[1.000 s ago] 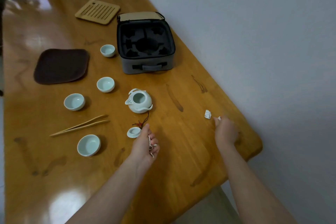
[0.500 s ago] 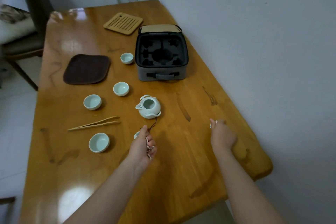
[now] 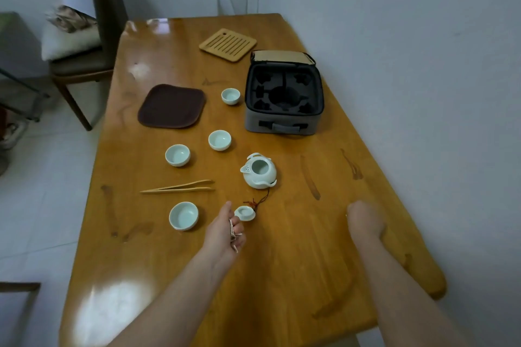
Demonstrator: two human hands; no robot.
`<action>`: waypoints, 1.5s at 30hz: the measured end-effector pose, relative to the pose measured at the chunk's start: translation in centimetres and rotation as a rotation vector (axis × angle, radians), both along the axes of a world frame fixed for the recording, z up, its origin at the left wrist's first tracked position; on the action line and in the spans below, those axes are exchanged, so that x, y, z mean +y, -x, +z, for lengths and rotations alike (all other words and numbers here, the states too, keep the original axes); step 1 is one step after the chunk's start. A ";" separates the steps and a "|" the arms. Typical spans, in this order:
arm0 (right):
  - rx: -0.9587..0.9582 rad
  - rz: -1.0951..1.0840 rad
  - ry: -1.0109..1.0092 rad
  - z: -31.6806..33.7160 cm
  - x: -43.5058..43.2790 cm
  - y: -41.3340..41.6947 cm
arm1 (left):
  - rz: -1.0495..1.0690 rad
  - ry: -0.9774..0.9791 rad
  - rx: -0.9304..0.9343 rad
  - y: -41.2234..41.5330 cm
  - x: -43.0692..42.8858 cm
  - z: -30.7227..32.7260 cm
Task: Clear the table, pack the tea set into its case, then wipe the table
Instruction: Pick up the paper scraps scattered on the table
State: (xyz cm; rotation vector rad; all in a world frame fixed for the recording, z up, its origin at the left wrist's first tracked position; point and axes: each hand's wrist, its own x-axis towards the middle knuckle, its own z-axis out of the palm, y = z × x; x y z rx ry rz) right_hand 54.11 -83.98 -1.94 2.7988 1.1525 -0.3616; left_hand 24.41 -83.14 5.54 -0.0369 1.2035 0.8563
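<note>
Wooden desk [image 3: 282, 267] against a pale wall, with a chair [image 3: 84, 45] at its far left corner. Change over the last second: the white scrap that had lain bare on the desk just beyond the right grip [image 3: 363, 220] was now covered by it. Only a sliver of white showed at the grip's left edge. Its fingers were tucked under, so I could not tell whether they pinched the scrap or merely lay over it. The left grip [image 3: 225, 231] hung just beside the teapot lid [image 3: 244, 213], fingers curled round a bunch of paper scraps [image 3: 233, 230] as before. Tea set untouched: teapot [image 3: 259, 173], tongs [image 3: 177, 187], nearest cup [image 3: 183, 215] and three more beyond all sat loose on the desk. The case [image 3: 283, 125] stood open at far right, foam slots unfilled. Judgement: litter pickup was near its end; packing and wiping were not yet begun.
</note>
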 end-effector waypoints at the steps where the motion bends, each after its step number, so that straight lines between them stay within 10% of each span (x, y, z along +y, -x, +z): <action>1: -0.010 0.004 -0.005 0.1 -0.3 0.5 | 0.007 0.001 0.003 0.6 -0.1 0.0; 16: 0.418 -0.164 -0.601 2.6 -3.0 19.1 | -0.050 -0.031 -0.010 14.8 0.8 0.1; 31: 1.440 -0.914 -0.877 8.7 -3.2 42.8 | -0.126 -0.022 0.023 27.2 1.4 1.3; 45: 1.418 -0.691 -0.825 7.5 4.9 60.5 | -0.165 -0.003 -0.001 37.2 8.1 -1.4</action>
